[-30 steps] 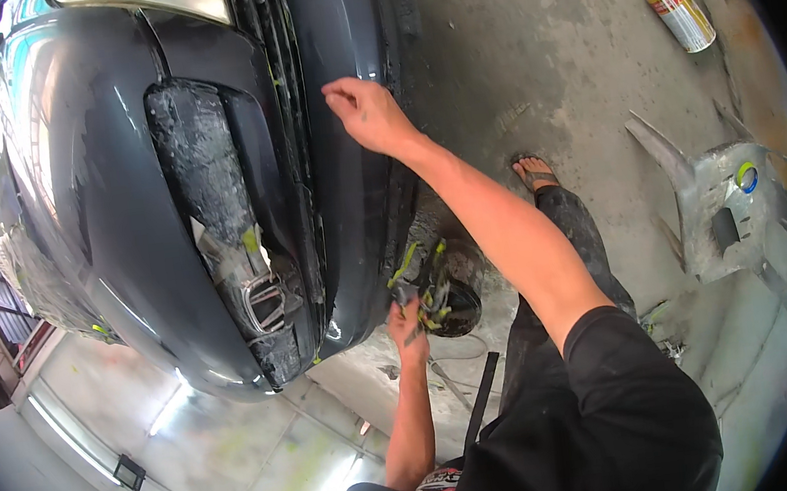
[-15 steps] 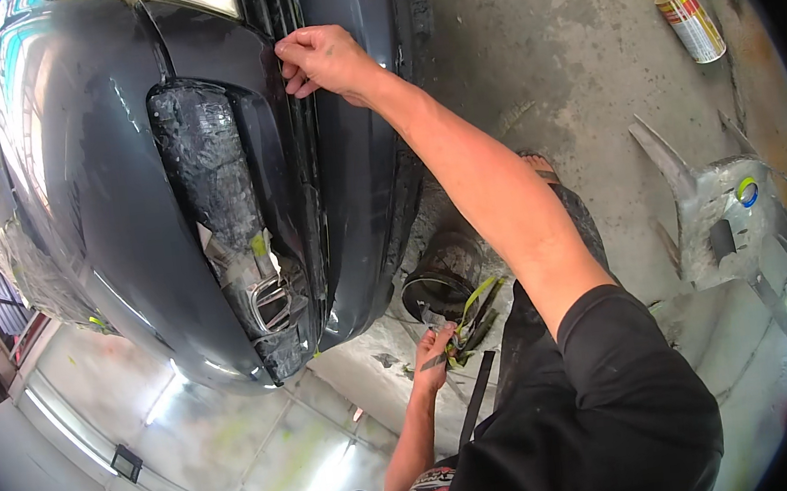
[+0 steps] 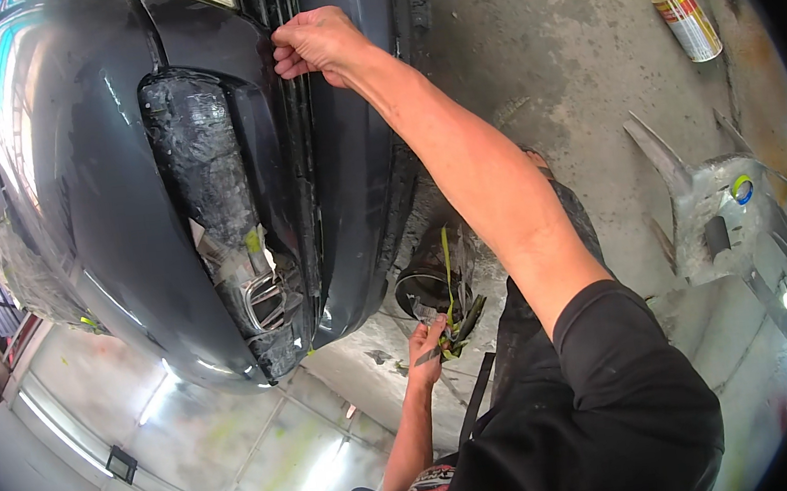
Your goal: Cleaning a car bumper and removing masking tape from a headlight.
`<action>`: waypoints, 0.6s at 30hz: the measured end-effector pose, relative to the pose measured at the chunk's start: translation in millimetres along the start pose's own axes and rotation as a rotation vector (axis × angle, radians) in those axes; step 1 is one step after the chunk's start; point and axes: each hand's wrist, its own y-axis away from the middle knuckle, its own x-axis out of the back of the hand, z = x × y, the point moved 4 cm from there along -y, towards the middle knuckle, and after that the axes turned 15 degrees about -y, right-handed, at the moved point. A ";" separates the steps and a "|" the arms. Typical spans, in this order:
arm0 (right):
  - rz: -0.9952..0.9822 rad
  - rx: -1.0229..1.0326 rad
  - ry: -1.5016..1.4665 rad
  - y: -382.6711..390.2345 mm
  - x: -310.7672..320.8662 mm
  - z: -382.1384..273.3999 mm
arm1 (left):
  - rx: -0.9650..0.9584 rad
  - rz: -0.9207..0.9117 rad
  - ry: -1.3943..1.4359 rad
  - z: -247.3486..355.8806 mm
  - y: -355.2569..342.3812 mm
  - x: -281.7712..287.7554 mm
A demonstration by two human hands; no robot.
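Observation:
A glossy dark grey car front (image 3: 116, 207) fills the left side. Its grille opening is covered by a smeared masking sheet (image 3: 196, 142), torn lower down around a chrome emblem (image 3: 268, 302). My right hand (image 3: 320, 44) is pinched at a long black slot (image 3: 301, 169) in the bumper; whatever lies between its fingertips is too small to make out. Low beside the bumper, my left hand (image 3: 425, 341) is closed on a tangled bundle of masking tape strips (image 3: 464, 320), yellow-green and dark, with some clear film. One yellow-green strip stands up from it.
Behind the bundle, a dark round bucket (image 3: 420, 289) is on the concrete floor (image 3: 536, 48). A metal can (image 3: 688, 24) lies at the far right. Nearer on the right is a grey, paint-spattered stand (image 3: 692, 214) with a tape roll (image 3: 742, 189) on it.
My right hand has shifted slightly up along the slot, fingers still pinched. The tape bundle in my left hand has swung, and one strip now points upward. The view has moved a little.

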 end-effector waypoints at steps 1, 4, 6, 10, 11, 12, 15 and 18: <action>-0.019 -0.021 -0.007 0.2 -0.8 1.6 | -0.016 -0.012 0.001 2.1 -0.1 -1.3; -0.030 -0.006 -0.006 -0.4 -2.0 3.9 | -0.036 -0.017 0.011 8.2 0.5 -3.6; 0.013 0.061 0.060 0.3 -2.1 3.7 | -0.038 -0.007 0.022 11.6 0.6 -3.2; 0.090 0.035 0.127 13.2 2.0 14.3 | -0.046 0.003 0.044 17.2 -3.1 0.2; 0.121 0.000 0.079 20.5 6.3 20.2 | -0.078 -0.043 0.072 20.1 -4.7 -0.5; 0.204 -0.030 0.054 27.9 13.0 25.8 | -0.080 -0.041 0.085 21.5 -5.7 0.4; 0.203 -0.034 0.052 46.3 21.9 41.5 | -0.128 -0.015 0.075 29.2 -9.3 2.0; 0.257 -0.062 -0.019 59.6 31.0 55.8 | -0.135 0.049 0.151 39.2 -9.7 5.1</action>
